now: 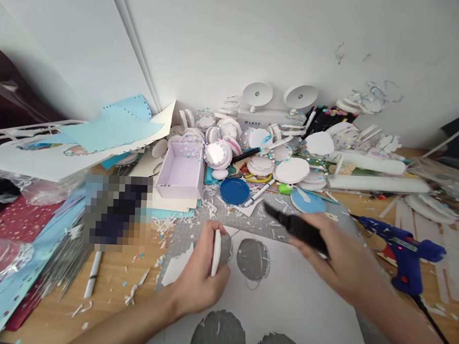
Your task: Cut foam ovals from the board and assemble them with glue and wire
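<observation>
My left hand (200, 280) is closed round a small white foam disc (216, 253), held on edge above the sheet. In my right hand (342, 255) is a black utility knife (305, 230), its tip pointing left and slightly blurred. The knife is apart from the disc, over the far edge of a white foam sheet (288, 301). Several round holes are cut through that sheet, and the grey cutting mat (164, 263) shows through them. A pencilled circle outline lies beside one hole.
White scraps litter the mat. Behind are a blue lid (234, 191), a lilac box (181, 172) and a heap of white discs (292, 170). A blue glue gun (404, 255) with its cord lies at right. Paper sheets and thin wires (68, 256) are at left.
</observation>
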`<state>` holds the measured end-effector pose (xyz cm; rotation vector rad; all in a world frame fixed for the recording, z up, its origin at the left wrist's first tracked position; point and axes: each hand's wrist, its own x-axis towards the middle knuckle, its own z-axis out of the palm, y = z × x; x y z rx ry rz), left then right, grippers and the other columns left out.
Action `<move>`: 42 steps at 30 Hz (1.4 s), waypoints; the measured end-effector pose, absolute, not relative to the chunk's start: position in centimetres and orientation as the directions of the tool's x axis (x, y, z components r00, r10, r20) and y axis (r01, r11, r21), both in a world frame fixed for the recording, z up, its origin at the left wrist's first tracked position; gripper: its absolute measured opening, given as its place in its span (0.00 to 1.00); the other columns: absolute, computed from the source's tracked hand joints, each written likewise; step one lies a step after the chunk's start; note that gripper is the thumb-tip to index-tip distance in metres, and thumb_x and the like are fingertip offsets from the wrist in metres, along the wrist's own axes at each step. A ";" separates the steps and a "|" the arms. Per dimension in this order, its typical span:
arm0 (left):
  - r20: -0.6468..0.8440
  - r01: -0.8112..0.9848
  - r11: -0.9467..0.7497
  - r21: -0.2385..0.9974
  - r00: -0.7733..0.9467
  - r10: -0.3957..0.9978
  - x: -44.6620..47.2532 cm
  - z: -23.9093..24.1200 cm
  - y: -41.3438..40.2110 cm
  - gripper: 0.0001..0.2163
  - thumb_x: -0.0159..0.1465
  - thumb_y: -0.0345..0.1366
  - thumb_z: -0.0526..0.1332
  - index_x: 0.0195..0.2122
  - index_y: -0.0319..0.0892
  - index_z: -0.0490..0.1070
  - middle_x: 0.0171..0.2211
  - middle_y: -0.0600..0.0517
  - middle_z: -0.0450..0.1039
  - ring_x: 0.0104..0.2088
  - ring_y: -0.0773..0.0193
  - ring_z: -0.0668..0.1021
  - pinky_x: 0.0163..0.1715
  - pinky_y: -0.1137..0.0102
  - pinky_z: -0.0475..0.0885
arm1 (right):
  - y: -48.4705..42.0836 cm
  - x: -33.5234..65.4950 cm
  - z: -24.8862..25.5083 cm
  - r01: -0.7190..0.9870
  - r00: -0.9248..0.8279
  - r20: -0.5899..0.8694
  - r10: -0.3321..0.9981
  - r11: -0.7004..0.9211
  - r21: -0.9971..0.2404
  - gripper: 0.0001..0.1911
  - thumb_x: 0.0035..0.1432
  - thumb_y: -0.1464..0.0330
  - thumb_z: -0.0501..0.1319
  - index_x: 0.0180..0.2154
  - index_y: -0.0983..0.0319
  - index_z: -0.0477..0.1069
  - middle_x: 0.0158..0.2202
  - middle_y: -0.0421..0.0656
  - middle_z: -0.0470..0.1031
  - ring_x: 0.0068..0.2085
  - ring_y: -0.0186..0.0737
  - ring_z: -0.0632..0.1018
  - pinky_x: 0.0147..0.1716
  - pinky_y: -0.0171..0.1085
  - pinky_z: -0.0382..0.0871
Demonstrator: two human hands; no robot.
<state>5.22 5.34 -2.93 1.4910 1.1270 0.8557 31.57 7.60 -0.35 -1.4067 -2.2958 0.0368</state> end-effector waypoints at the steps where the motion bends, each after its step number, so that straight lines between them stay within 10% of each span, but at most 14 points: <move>1: -0.023 0.280 -0.063 0.958 0.291 0.956 5.2 -2.9 5.3 0.23 0.49 0.18 0.52 0.45 0.45 0.54 0.32 0.56 0.52 0.31 0.66 0.59 0.32 0.69 0.56 | 7.1 30.8 0.1 0.802 -0.457 0.347 0.819 0.548 -0.238 0.16 0.67 0.57 0.48 0.49 0.59 0.61 0.38 0.47 0.74 0.33 0.43 0.78 0.27 0.36 0.65; 8: 0.036 0.388 -0.146 0.910 0.276 0.961 5.4 -2.8 5.1 0.23 0.44 0.19 0.53 0.40 0.44 0.53 0.31 0.57 0.54 0.29 0.66 0.59 0.29 0.71 0.56 | 4.6 26.6 1.0 0.637 -0.683 0.282 0.674 0.739 -0.222 0.14 0.66 0.59 0.48 0.44 0.60 0.64 0.33 0.45 0.72 0.29 0.41 0.75 0.23 0.36 0.61; 42: -0.003 0.275 -0.102 0.956 0.359 0.934 6.0 -3.0 4.9 0.11 0.54 0.27 0.51 0.37 0.44 0.52 0.29 0.57 0.53 0.29 0.66 0.59 0.29 0.69 0.56 | 4.4 27.0 -0.3 0.674 -0.618 0.364 0.697 0.708 -0.211 0.13 0.65 0.64 0.52 0.48 0.61 0.65 0.34 0.46 0.74 0.28 0.40 0.75 0.22 0.37 0.61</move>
